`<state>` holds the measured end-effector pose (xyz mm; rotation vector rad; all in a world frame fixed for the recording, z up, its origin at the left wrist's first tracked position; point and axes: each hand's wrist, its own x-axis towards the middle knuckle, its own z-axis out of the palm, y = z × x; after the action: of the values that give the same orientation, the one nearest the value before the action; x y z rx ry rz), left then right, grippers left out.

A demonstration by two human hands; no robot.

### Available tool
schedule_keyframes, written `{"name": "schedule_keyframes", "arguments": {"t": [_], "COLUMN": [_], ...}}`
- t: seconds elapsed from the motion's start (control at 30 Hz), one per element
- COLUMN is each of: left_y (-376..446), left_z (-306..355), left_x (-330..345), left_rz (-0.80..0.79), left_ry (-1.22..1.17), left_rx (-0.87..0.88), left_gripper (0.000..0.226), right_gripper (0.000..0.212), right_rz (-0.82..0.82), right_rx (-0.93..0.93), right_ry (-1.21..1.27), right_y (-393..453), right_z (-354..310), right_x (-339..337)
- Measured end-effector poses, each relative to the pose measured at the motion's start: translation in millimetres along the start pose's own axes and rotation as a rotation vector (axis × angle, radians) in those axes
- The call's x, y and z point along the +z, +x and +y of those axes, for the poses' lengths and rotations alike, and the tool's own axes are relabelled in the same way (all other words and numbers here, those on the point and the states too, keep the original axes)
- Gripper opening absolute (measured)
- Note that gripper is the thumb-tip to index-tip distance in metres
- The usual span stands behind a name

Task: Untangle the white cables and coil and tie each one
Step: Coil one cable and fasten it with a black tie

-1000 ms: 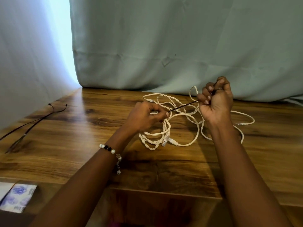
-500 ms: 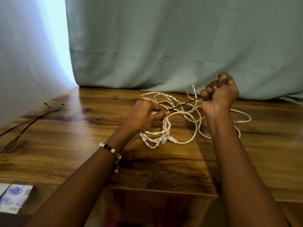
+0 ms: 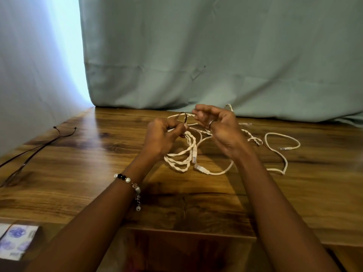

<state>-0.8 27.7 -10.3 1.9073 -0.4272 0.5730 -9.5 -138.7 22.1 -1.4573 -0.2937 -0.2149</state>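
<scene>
A bundle of white cables (image 3: pixel 181 160) lies twisted together on the wooden table (image 3: pixel 78 173), with two clear plug ends (image 3: pixel 194 155) hanging below my hands. My left hand (image 3: pixel 163 135) is closed around the top of the bundle and pinches a thin dark tie (image 3: pixel 185 118) that curls up from its fingers. My right hand (image 3: pixel 218 124) hovers close beside it with fingers half curled and apart; it is blurred, and I cannot tell whether it touches the tie. A loose white cable loop (image 3: pixel 282 146) trails off to the right.
Thin dark ties (image 3: pixel 39 148) lie at the table's left side. A pale curtain (image 3: pixel 216 55) hangs behind the table's far edge. A small patterned packet (image 3: pixel 17 240) sits below the near left edge.
My right hand has come down and left toward my left hand. The dark tie, stretched taut between both hands before, now curls short above my left fingers.
</scene>
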Motion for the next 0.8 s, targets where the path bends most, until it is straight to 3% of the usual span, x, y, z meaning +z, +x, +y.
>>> {"name": "schedule_keyframes", "arguments": {"t": [0.1,0.23,0.37,0.8], "left_y": [-1.9,-3.8,-2.6,-2.4], "left_z": [1.8,4.2,6.6,13.3], "left_x": [0.3,0.8,4.1,15.5], "left_rz": [-0.041,-0.073,-0.085,-0.102], "left_ry": [0.039,0.081,0.027,-0.031], "left_rx": [0.045,0.122,0.106,0.107], "left_gripper": [0.013,0.010,0.006,0.008], "right_gripper": [0.020,0.029,0.012,0.011], "right_rz": [-0.006,0.098,0.159,0.304], "right_rx": [-0.052,0.040,0.091,0.025], "right_ry": [-0.095,0.141,0.346,0.349], "right_y": [-3.7,-3.4,-4.7,-6.5], "right_z": [4.5,5.6,3.2,-10.3], "right_x": [15.6,19.1,17.6,9.6]}}
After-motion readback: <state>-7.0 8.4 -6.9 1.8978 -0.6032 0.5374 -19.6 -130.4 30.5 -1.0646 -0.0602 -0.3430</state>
